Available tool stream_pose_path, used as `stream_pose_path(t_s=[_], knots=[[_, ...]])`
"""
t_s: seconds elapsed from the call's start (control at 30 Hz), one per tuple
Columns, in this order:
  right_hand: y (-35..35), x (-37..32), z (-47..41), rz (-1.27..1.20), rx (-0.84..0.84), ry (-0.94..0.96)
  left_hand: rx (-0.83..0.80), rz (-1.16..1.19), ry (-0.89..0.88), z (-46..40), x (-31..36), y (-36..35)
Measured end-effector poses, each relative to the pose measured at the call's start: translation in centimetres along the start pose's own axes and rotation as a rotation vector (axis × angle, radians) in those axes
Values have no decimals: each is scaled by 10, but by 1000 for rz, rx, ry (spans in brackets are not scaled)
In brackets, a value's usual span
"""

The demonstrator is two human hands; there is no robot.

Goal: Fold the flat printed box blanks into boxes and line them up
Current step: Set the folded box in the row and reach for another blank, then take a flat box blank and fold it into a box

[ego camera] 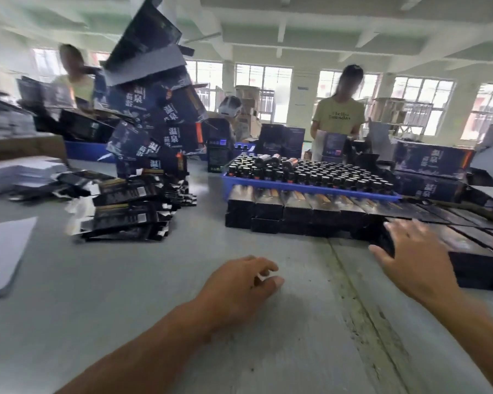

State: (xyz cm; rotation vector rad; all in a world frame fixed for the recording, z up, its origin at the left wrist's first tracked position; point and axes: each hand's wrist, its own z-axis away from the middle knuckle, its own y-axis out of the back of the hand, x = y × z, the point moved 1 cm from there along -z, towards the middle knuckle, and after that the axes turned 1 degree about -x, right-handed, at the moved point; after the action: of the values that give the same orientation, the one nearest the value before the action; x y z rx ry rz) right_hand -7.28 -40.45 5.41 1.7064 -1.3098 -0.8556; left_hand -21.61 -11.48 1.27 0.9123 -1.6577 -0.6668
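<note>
A pile of flat dark printed box blanks [125, 211] lies on the grey table at the left. Behind it leans a tall stack of larger printed cartons [160, 115]. Folded black boxes [296, 211] stand in rows in front of a blue tray, and the rows run on to the right. My right hand [410, 257] has its fingers spread and rests on the end of the nearest folded box [473, 260]. My left hand [242, 285] hovers over the bare table with fingers loosely curled, holding nothing.
The blue tray [310, 189] holds several dark bottles. White sheets [17, 172] are stacked at the far left, and a white board [3, 251] lies at the left edge. Two people stand across the table. More printed cartons [430, 163] sit at the right.
</note>
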Motion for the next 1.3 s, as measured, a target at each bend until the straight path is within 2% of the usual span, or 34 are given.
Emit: stream_pose_path(t_s=[0.1,0.2,0.33,0.43,0.7,0.8,0.9,1.0,1.1,1.3], knots=[[-8,-34,16,-201,-202,109,84,-186,81,-9,-28,14],[-28,-62,40,-269,-385,186,163,-332,313,-7,-73,41],[-52,-67,54,-258,-357,197,295,-328,628,6,-123,76],[-54,-60,54,-316,-388,161,223,-286,731,6,-132,78],[-42,-63,56,-356,-401,148,-27,-462,617,-2,-95,66],[-38,-62,60,-398,-368,145,-115,-589,415,0,-54,51],[-29,-64,64,-398,-345,146,-172,-611,178,3,-16,25],[-20,-67,68,-363,-348,171,-141,-582,59,-1,-1,16],[-14,-68,71,-352,-353,195,-51,-556,91,-4,-16,24],[-16,-65,72,-331,-374,236,-95,-523,442,-2,-68,50]])
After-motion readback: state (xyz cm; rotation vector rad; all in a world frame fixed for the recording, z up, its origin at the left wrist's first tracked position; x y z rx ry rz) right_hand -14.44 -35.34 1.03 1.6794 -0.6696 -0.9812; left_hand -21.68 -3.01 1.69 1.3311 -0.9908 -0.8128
